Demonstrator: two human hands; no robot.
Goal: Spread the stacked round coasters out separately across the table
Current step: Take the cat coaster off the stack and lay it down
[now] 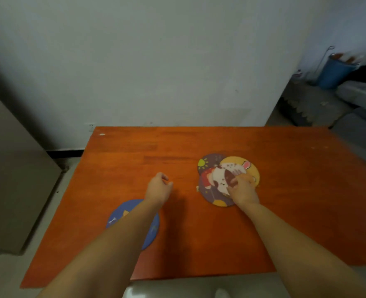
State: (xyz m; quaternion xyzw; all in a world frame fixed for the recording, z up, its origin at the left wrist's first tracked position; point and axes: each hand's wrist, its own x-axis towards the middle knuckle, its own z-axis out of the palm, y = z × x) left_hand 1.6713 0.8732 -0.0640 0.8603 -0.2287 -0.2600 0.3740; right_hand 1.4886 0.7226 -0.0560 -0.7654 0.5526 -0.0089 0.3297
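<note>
Three round coasters overlap right of the table's middle: a dark one with a sun at the back, a yellow one with a rabbit to its right, and a purple cartoon one on top at the front. My right hand rests on this pile, fingertips pressing the top coaster; whether it grips it I cannot tell. A blue coaster lies alone at the front left, partly hidden under my left forearm. My left hand hovers over bare wood, fingers loosely curled, holding nothing.
The orange wooden table runs up to a white wall at the back. A beige cabinet stands to the left. A blue bucket and furniture are at the far right.
</note>
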